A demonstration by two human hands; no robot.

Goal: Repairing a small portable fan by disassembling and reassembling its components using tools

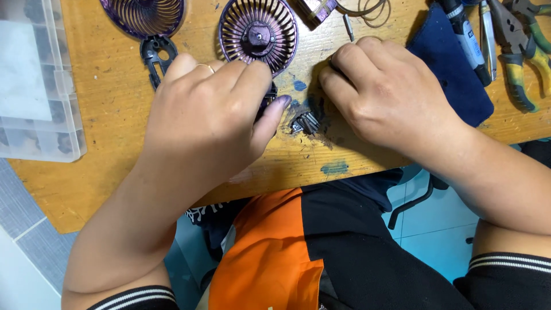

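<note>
My left hand rests on the wooden table with its fingers pinched on a small dark part, just below a round purple fan grille with a hub. My right hand lies curled on the table to the right, fingertips down near a heap of small dark screws. Whether the right fingers pinch anything is hidden. A black bracket lies left of the grille, partly under my left hand.
A second purple grille sits at the top edge. A clear plastic compartment box stands at the left. A dark blue cloth, a screwdriver, tweezers and green-yellow pliers lie at the right. Rubber bands lie up top.
</note>
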